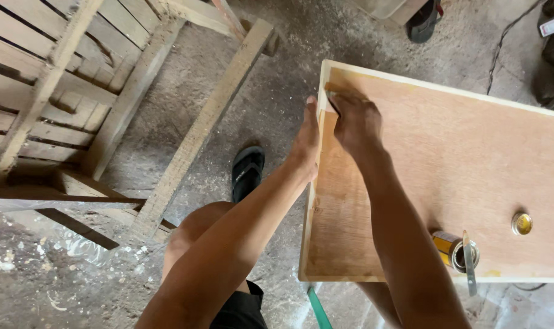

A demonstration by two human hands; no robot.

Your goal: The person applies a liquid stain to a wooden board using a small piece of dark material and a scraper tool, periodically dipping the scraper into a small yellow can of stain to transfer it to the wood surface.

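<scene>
An open tin (452, 249) with a blade (468, 262) laid across its mouth stood at the near edge of the plywood panel (447, 164), its lid (521, 223) nearby. The left hand (306, 140) lay flat, unclenched, against the panel's side edge. The right hand (356, 122) pressed a small sanding pad (338, 94) on the far corner.

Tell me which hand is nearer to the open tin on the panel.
Right. The right hand presses on the plywood panel near its far corner, on the same surface as the open tin. The left hand grips the panel's outer edge, farther away.
</scene>
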